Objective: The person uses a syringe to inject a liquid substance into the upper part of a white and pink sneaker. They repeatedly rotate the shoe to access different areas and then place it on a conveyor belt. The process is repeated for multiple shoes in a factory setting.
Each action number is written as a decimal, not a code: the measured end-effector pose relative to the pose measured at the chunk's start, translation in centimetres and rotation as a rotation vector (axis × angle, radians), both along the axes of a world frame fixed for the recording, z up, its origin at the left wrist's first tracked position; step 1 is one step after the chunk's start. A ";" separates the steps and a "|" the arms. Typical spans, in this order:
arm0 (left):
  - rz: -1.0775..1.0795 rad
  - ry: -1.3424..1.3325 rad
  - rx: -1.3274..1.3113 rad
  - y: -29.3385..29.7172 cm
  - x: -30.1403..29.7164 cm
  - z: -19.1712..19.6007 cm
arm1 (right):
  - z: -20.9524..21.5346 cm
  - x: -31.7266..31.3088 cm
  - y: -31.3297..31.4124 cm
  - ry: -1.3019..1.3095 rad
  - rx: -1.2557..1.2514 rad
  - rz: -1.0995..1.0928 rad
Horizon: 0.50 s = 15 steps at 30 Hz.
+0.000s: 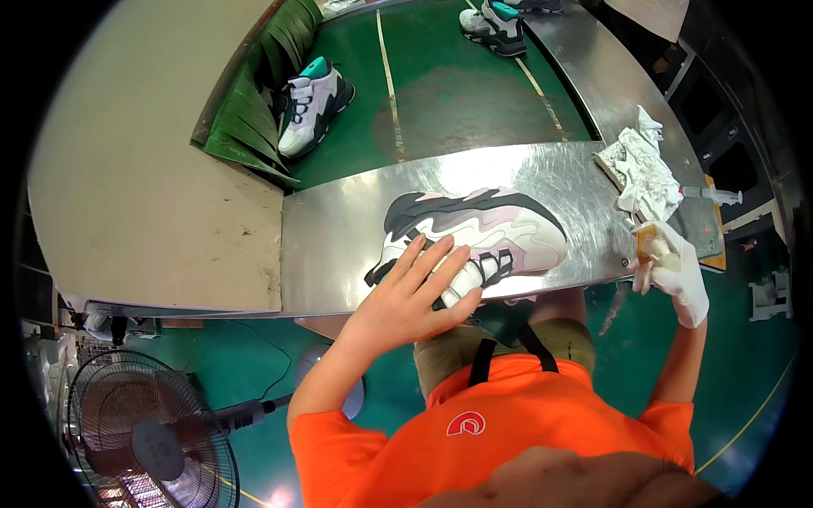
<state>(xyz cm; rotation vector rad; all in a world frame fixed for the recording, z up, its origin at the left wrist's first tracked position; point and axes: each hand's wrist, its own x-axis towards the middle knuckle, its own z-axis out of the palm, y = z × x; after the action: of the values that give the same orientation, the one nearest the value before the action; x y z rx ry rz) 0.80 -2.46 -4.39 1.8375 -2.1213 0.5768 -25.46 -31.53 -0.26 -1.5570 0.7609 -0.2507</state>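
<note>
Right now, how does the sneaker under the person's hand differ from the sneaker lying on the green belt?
The near sneaker lies on its side on the shiny metal table; the far sneaker stands upright on the green belt. The near one has the bare left hand pressing on its laces; the far one is untouched. The near one shows pink, the far one a teal lining. Both are chunky white-and-black sneakers.

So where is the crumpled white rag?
In the head view, the crumpled white rag lies at the right end of the shiny metal table, just beyond the white-gloved right hand and right of the pink-and-white sneaker.
</note>
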 end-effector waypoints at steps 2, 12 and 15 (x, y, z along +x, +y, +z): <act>-0.002 0.002 -0.022 0.2 0.1 -0.2 | 0.2 1.2 0.5 -0.101 0.045 0.073; -0.019 0.053 -0.073 0.0 0.9 0.2 | -2.5 12.1 2.7 -0.357 0.525 0.368; -0.026 0.079 -0.059 -0.2 1.0 0.5 | -3.9 12.9 3.0 -0.293 0.629 0.151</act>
<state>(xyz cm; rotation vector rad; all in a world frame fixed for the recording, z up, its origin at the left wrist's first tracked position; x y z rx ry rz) 1.83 -2.62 -3.84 1.7690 -2.0524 0.5453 -12.54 -28.51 -4.18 -0.9462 0.4277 -0.1065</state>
